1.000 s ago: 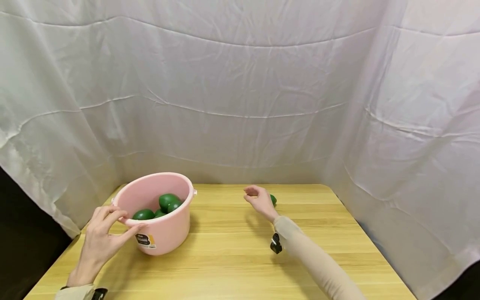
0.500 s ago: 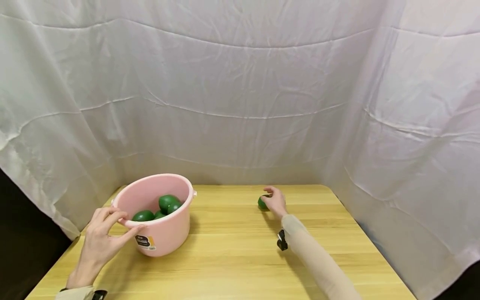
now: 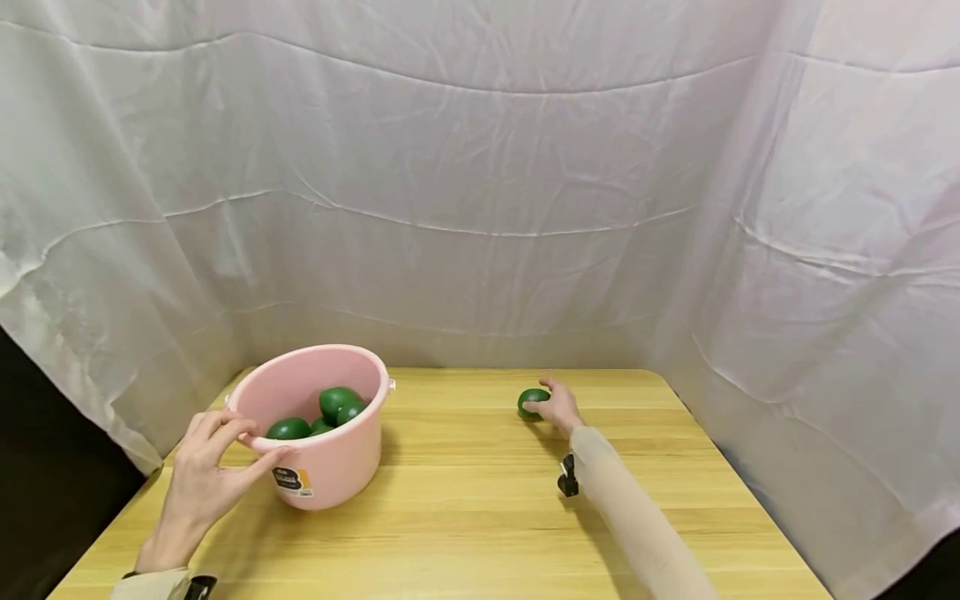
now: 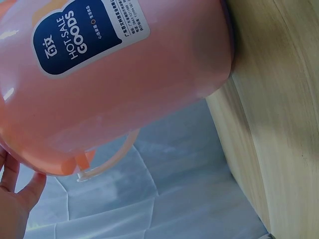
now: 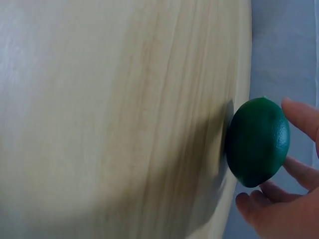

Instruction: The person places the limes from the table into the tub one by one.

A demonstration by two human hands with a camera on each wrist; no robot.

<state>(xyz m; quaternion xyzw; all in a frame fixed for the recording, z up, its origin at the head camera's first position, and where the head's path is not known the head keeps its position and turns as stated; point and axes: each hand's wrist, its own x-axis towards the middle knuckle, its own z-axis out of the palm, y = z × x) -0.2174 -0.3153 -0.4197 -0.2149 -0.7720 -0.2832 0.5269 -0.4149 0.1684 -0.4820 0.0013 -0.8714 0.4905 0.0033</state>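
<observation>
A pink plastic bucket (image 3: 333, 467) stands on the left, tilted slightly, with several green limes (image 3: 288, 429) inside. My left hand (image 3: 198, 479) grips its near left rim, thumb outside and fingers over the edge; in the left wrist view the fingers (image 4: 31, 191) show at the rim. At the back right, a single lime (image 3: 533, 403) rests on the table. My right hand (image 3: 558, 408) is beside it on the right, thumb and fingers spread around it. In the right wrist view the fingertips (image 5: 294, 112) are right at the sides of this lime (image 5: 257, 142).
The wooden table (image 3: 450, 500) spans the foreground. Pale curtains (image 3: 480, 167) hang behind it and on both sides. A clear handle (image 4: 112, 159) hangs from the bucket's side in the left wrist view.
My right hand has moved right, from left of the lone lime, across it, to its right side, exposing the lime. The left hand keeps its hold on the bucket rim.
</observation>
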